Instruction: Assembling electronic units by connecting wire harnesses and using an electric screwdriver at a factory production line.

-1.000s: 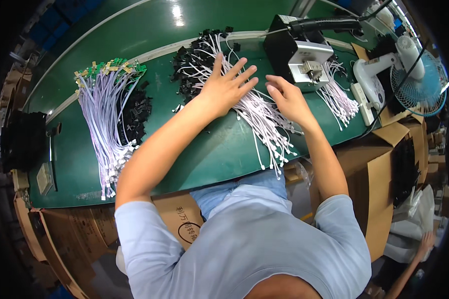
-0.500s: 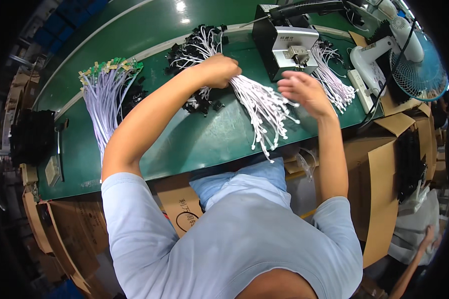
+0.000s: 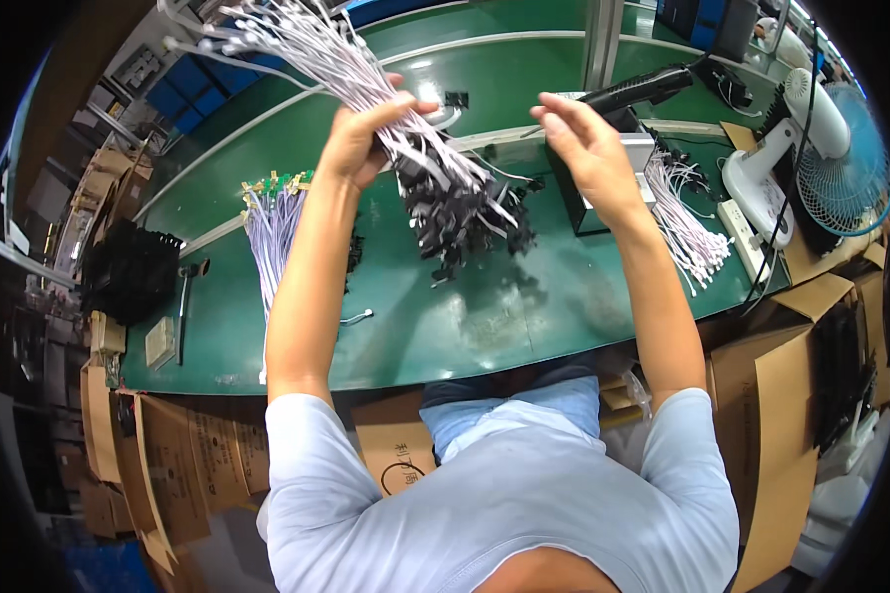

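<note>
A thick bundle of white cables (image 3: 331, 64) is gripped in my left hand (image 3: 359, 140), raised above the green worktable (image 3: 405, 341). The small white end plugs point up and to the left. Black connectors (image 3: 455, 212) hang in a dense cluster at the lower end, over the table. My right hand (image 3: 588, 153) is raised to the right of the bundle, fingers stretched and apart, holding nothing. It is in front of a black and silver bench machine (image 3: 640, 150), partly covering it.
Lavender cables with green and yellow ends (image 3: 275, 227) lie at the left. More white cables (image 3: 690, 232) lie right of the machine, near a power strip (image 3: 744, 235) and a blue fan (image 3: 841, 173). A black tray stack (image 3: 133, 267) stands far left. Open cartons (image 3: 781, 415) flank the table.
My left hand has lifted the cable bundle off the table and swung it round, white ends now up-left, black connectors down. My right hand has moved up, still open. The view has shifted.
</note>
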The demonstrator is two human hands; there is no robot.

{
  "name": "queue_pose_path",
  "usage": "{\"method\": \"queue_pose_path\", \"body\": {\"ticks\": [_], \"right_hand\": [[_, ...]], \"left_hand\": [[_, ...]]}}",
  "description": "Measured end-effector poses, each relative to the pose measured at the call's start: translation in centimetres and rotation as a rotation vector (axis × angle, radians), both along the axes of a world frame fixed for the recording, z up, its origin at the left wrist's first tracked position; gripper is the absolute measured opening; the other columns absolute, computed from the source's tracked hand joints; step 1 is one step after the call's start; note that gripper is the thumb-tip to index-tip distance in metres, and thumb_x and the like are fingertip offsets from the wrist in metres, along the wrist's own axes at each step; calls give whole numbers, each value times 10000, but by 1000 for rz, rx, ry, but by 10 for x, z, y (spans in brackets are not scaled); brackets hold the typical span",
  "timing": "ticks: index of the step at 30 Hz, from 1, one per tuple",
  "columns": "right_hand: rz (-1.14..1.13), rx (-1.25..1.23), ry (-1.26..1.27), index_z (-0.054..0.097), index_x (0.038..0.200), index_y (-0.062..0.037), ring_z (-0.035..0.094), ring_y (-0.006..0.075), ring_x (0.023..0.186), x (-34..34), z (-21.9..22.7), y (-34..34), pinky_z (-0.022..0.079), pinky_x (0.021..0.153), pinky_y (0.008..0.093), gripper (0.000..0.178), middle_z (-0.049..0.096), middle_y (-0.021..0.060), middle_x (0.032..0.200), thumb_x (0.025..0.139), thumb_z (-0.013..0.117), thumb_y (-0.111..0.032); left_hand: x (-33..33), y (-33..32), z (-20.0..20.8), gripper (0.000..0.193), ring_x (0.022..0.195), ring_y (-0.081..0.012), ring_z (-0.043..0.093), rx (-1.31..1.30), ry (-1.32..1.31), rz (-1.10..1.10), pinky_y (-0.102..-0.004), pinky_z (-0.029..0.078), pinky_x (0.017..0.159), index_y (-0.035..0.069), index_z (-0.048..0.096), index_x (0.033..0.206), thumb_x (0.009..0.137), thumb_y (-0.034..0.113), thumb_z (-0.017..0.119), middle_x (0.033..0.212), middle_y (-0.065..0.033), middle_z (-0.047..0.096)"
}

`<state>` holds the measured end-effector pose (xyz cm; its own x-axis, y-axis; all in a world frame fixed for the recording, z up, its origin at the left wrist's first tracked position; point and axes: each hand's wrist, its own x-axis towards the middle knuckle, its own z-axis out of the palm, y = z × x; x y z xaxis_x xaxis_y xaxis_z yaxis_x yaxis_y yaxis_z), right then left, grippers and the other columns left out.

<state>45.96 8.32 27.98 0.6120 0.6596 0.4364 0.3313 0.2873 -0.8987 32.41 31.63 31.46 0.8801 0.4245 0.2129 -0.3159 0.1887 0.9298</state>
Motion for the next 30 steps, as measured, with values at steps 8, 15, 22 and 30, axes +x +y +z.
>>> {"method": "queue_pose_path", "body": {"ticks": [8, 15, 22, 30], "right_hand": [[281, -420, -131, 150, 1459, 68, 316, 335, 1374, -28, -62, 42, 272, 1119, 394, 1055, 320, 283, 1451, 760, 765, -429], [383, -345, 98, 326, 1376, 102, 539, 232, 1189, -42, -83, 59, 421, 1008, 346, 788, 538, 215, 1286, 772, 754, -170], [330, -181, 39, 473, 1278, 43, 609, 149, 1002, -54, -81, 66, 485, 897, 293, 573, 635, 110, 1113, 779, 729, -71], [309, -352, -135, 610, 1156, 20, 615, 128, 902, -44, -50, 61, 498, 807, 292, 416, 677, 90, 1003, 863, 694, -264]], "left_hand": [[-11, -20, -76, 692, 933, -211, 615, 278, 214, 12, -337, 489, 849, -22, 490, 1235, 635, 127, 801, 981, -110, 638], [-38, -12, -67, 789, 1124, -214, 530, 660, 357, -233, -360, 424, 983, 14, 483, 1282, 605, 190, 847, 1205, -134, 562], [-42, -10, -81, 940, 1301, -286, 348, 957, 469, -471, -386, 293, 1100, 48, 385, 1386, 600, 230, 869, 1394, -186, 359], [-48, -20, -83, 666, 1096, -210, 573, 488, 411, -202, -370, 436, 995, 16, 536, 1252, 678, 196, 823, 1155, -101, 619]]}}
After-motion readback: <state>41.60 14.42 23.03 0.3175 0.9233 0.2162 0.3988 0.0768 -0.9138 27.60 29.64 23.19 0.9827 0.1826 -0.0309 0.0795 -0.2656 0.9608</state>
